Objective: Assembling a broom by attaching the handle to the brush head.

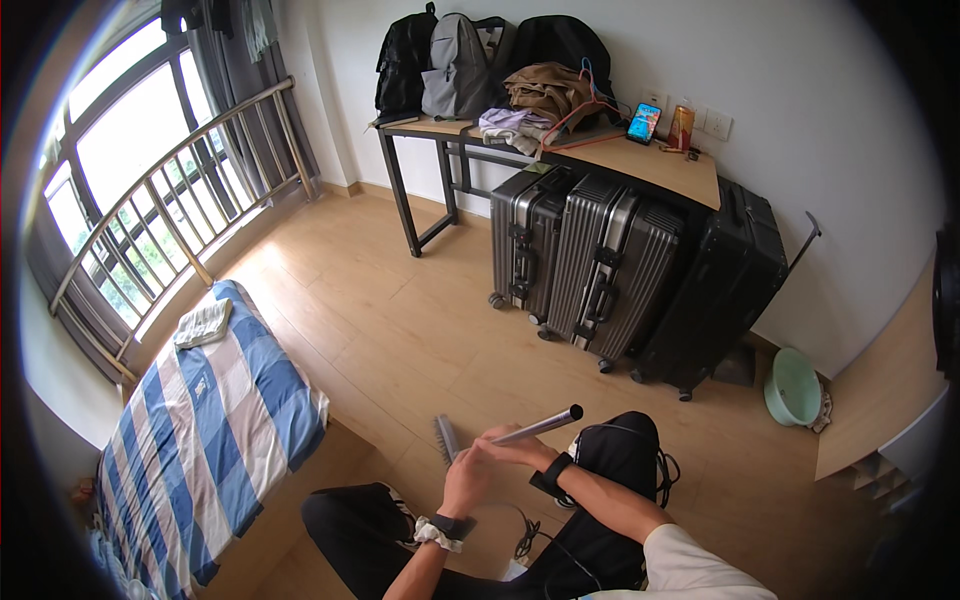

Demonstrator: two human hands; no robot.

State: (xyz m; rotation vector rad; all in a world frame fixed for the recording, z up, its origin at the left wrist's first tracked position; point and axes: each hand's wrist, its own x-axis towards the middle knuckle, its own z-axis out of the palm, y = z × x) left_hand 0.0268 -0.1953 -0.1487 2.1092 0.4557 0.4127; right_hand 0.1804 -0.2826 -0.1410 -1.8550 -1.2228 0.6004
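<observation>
My left hand (466, 482) and my right hand (512, 450) meet in front of my lap, both closed. From the right hand a silver metal tube (540, 425) slants up to the right, ending in a dark tip. Beyond the left hand's fingers a grey brush head (446, 438) with short bristles sticks out to the left. Whether brush and tube are joined is hidden by my hands. A black band and a white scrunchie circle my left wrist; another black band is on the right. A black cable (527, 538) lies coiled below my hands, across my lap.
Several dark suitcases (620, 280) stand under and beside a desk (650, 165) holding backpacks (455, 70), folded clothes, a lit phone (644, 122) and a bottle (680, 128). Left lies a blue-and-white checked bed (215, 400) by a railing (170, 215). A green basin (793, 388) sits right.
</observation>
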